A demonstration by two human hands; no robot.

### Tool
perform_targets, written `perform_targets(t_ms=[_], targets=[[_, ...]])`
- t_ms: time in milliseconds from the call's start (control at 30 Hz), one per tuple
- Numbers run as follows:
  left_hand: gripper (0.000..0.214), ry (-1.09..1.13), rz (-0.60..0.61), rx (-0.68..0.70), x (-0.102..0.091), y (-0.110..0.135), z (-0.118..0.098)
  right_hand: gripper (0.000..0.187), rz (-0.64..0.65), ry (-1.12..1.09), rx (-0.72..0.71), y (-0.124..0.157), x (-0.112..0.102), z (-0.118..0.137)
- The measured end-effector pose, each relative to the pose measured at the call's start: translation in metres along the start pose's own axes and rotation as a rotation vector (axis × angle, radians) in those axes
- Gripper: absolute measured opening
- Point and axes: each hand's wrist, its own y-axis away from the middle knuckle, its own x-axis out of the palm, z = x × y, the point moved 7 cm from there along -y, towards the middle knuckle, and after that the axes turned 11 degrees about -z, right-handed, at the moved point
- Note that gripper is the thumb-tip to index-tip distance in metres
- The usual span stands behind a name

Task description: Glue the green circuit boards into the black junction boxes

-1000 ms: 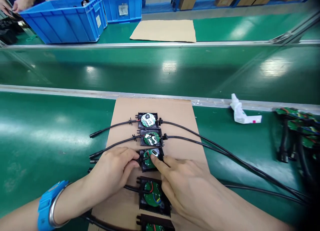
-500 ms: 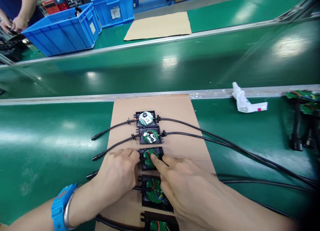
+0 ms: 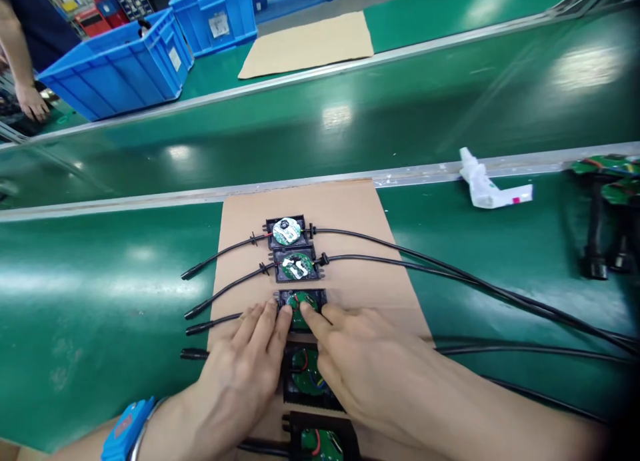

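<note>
In the third black plastic housing (image 3: 320, 294) of a column sits a round green circuit board (image 3: 301, 319). My right hand (image 3: 360, 354) presses its stretched index fingertip onto that board, with another finger by the housing's right side. My left hand (image 3: 245, 361) has its fingers stretched out at the housing's left end. Its thumb touches the board's left edge, and it partly covers the short black cable (image 3: 213, 323). Nearer me, another housing with a green board (image 3: 307, 373) lies partly under my right hand. A further housing (image 3: 320, 424) is cut off at the bottom.
Farther up the cardboard sheet (image 3: 345, 204) lie two housings whose boards (image 3: 287, 231) carry white patches. Long black cables (image 3: 450, 272) run right. A white nozzled tube (image 3: 483, 184) and more boards (image 3: 607, 164) lie right. Blue bins (image 3: 117, 68) and a co-worker's hand (image 3: 33, 103) are beyond.
My left hand has shifted from a bent-finger grasp at the housing's left end to stretched fingers, its thumb on the board. My right index finger stays on the board. The view has tilted slightly.
</note>
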Motion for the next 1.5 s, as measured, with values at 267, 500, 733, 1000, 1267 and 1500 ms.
perform_targets(t_ms=[267, 500, 733, 1000, 1267, 1500], targets=[[0.052, 0.224, 0.038, -0.092, -0.004, -0.014, 0.019, 0.031, 0.17, -0.282, 0.172, -0.002, -0.015, -0.021], [0.024, 0.41, -0.047, 0.009, -0.008, -0.028, 0.016, 0.012, 0.171, -0.266, 0.296, 0.008, -0.018, -0.027], [0.024, 0.453, -0.006, 0.078, 0.011, -0.022, 0.014, 0.025, 0.255, -0.248, 0.305, 0.004, -0.012, -0.026], [0.025, 0.494, 0.005, 0.053, 0.008, -0.024, 0.015, 0.022, -0.116, -0.312, 0.092, 0.002, -0.016, -0.036], [0.057, 0.434, 0.069, 0.041, 0.01, -0.03, 0.008, 0.022, -0.009, -0.071, -0.061, -0.005, -0.002, -0.033], [0.045, 0.346, 0.094, 0.009, 0.011, -0.032, 0.003, 0.022, -0.087, 0.1, -0.13, -0.002, -0.001, -0.024]])
